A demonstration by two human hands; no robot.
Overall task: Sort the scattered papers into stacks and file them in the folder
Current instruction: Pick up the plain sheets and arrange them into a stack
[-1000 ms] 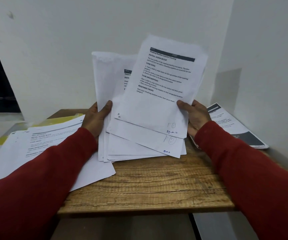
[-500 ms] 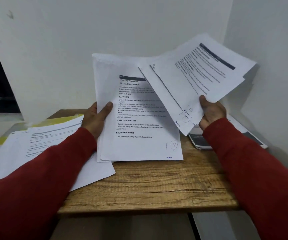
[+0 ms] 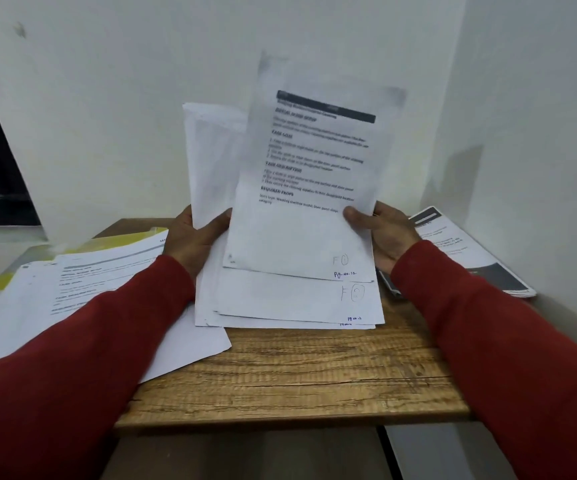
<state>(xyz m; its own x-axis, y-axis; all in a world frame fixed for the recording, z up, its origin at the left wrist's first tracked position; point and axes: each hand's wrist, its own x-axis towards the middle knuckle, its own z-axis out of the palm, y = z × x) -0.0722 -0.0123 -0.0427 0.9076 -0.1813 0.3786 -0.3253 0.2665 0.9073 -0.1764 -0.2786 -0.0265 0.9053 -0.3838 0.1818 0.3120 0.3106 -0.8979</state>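
Both hands, left hand (image 3: pixel 195 239) and right hand (image 3: pixel 386 233), grip a fanned sheaf of white printed papers (image 3: pixel 301 216) upright above the wooden counter (image 3: pixel 297 375).

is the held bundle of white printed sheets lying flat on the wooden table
No, the left hand and right hand hold the bundle of white printed sheets upright above the wooden table.

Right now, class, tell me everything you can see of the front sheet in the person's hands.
The front sheet is white printed paper, held upright and slightly tilted. A dark banner heads blurred black text under bold headings; handwriting marks its lower right corner. The right hand pinches its right edge, the left hand its left edge, with the sheets behind.
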